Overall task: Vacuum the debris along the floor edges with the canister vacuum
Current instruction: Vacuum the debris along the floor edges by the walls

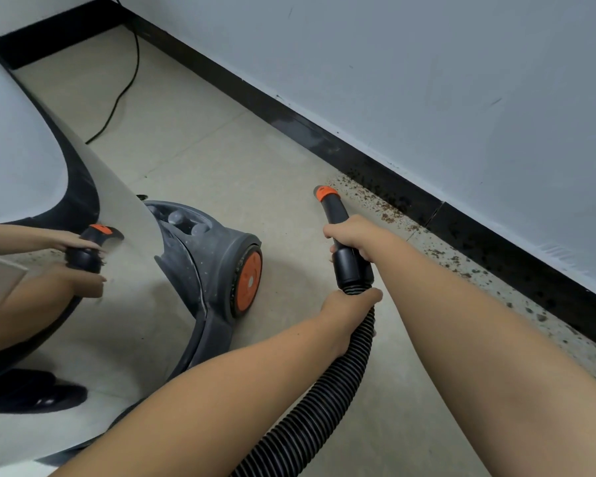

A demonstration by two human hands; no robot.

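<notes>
Right hand (350,237) grips nozzle (336,215); left hand (350,306) grips hose (327,404). Debris (389,210) at 2 o'clock. Canister (207,259) at 9 o'clock. No readable writing.

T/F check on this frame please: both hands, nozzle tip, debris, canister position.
1. The right hand grips the black rigid vacuum nozzle tube. True.
2. The left hand hangs free. False: it grips the black ribbed hose just behind the tube.
3. The orange nozzle tip is at the end of the brown debris strip along the black baseboard. True.
4. The grey canister vacuum with orange wheel stands between nozzle and wall. False: it is on the nozzle's other side, away from the wall.
</notes>
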